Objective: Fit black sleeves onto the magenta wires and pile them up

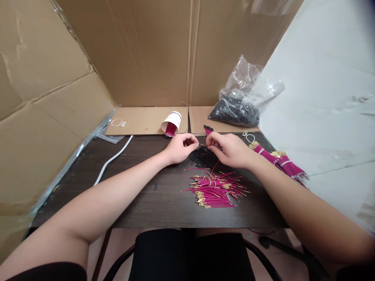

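Pink wires [215, 191], 1 pile, lower ctr. R hand [230, 150], ctr-rt, pinching single wire [203, 145]. L hand [180, 149], ctr, pinching same. Black tubes [202, 158], 1 heap, ctr, just below grip. Single wire: ctr, bridging gap btwn fingertips.

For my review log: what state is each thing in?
Left hand: fingers pinched
Right hand: pinching a thin wire
Paper cup: tipped over, magenta wires inside
Clear bag: part-filled, slumped
Black pieces: loosely heaped
Near wire pile: spread, untidy
Right-side wire bundle: banded
White cable: curved, slack
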{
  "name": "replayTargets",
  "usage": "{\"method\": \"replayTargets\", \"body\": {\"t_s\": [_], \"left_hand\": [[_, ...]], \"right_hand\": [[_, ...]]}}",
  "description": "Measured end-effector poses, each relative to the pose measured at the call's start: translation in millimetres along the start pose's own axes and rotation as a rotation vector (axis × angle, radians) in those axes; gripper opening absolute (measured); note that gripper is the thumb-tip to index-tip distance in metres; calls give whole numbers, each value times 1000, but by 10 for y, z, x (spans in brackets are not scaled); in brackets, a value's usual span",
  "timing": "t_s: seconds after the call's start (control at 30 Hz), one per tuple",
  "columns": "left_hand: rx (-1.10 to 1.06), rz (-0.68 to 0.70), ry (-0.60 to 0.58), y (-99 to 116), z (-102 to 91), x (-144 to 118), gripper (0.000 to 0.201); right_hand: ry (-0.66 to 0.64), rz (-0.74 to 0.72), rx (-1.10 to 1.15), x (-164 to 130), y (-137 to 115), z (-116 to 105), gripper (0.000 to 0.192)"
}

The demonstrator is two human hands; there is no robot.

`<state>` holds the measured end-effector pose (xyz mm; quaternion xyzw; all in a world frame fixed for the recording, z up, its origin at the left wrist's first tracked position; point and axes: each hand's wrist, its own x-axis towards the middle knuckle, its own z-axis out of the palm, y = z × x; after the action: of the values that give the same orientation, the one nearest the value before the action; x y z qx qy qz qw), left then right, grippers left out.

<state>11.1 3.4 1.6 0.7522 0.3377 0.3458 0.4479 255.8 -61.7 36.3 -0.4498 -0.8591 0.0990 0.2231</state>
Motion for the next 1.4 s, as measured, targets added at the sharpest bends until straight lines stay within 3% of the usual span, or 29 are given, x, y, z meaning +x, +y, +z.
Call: {"method": "replayTargets", "body": {"t_s": [0.2,0.53,1.4], "left_hand": [[22,0,-3,26,8,-12,14],[48,5,-5,20,4,-18,15],[79,5,-35,38,16,-31,15]], "right_hand": [[-32,-20,-66,-3,1,-22,7],[60,-47,-62,-4,56,44,13],[71,-91,-146,6,57,96,6]]}}
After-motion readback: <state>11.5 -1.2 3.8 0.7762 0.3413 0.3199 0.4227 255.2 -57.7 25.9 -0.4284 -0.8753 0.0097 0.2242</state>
